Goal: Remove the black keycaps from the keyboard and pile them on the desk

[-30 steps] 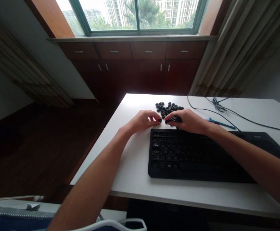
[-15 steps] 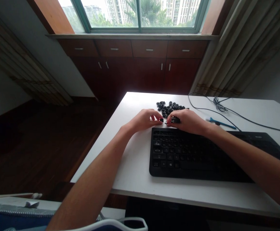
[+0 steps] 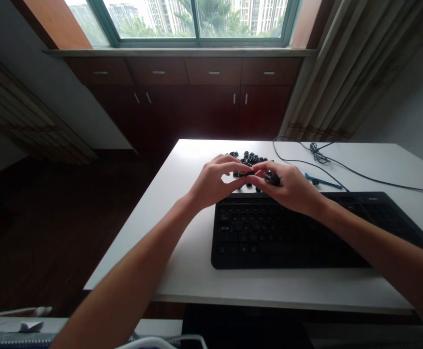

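Observation:
My left hand (image 3: 217, 179) and my right hand (image 3: 287, 184) meet fingertip to fingertip above the keyboard's far left edge. Pinched between their thumbs and fingers is a small black keyboard piece (image 3: 248, 173), mostly covered by the fingers; whether it is a keycap or a switch I cannot tell. A dark rounded object (image 3: 271, 178) sits inside my right hand, too shaded to name. Beneath and in front lies the black keyboard (image 3: 287, 249), partly under my right forearm. Just past the fingers is a heap of small black pieces (image 3: 252, 157), partly hidden by my hands.
A slim blue tool (image 3: 324, 181) with a dark part lies behind the keyboard. Thin black cable (image 3: 318, 154) loops and runs right across the white table (image 3: 124, 257). Beyond the table stand a red-brown cabinet (image 3: 197, 106) and a window.
Both hands have come together and lifted slightly off the table, their fingertips now touching around the small piece. The whole view has shifted a little to the right.

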The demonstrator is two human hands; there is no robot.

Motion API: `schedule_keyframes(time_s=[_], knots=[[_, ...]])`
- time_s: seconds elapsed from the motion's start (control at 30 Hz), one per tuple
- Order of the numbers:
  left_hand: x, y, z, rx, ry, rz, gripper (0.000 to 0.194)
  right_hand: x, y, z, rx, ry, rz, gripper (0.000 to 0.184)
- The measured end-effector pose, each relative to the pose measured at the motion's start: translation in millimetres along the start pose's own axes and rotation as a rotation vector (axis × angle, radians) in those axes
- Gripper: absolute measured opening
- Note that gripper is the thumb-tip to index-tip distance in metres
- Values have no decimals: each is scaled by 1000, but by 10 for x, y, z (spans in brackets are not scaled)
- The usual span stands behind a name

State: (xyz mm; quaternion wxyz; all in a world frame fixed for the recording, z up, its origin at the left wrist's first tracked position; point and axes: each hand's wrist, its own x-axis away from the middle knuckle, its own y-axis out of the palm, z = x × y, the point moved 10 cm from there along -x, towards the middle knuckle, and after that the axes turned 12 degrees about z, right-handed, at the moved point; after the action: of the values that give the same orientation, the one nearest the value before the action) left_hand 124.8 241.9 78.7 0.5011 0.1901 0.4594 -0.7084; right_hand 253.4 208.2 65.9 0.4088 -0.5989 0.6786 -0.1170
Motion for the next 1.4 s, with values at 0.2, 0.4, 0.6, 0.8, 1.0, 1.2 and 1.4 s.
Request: schedule_keyframes(time_s=[0.2, 0.4, 0.6, 0.8, 1.0, 1.2, 1.4], knots=[[52, 215, 399, -20, 159, -20, 20, 234, -190, -39, -88, 4, -20, 25], [259, 387, 451, -128, -121, -253, 42, 360, -508, 252, 133, -23, 92, 27], [797, 299, 859, -353, -2, -351, 43, 567, -479, 233, 126, -126, 24, 20], [1010, 347, 1065, -439, 94, -336, 49, 738, -283, 31, 104, -173, -65, 19], [985, 357, 1060, -444, 67, -311, 46, 840, -98, -71, 155, -265, -184, 15], [950, 366, 1038, -379, 101, -322, 41, 914, -96, -50, 212, -349, -270, 25], [963, 280, 980, -313, 4, -243, 33, 900, -140, -1, 126, -269, -289, 36]])
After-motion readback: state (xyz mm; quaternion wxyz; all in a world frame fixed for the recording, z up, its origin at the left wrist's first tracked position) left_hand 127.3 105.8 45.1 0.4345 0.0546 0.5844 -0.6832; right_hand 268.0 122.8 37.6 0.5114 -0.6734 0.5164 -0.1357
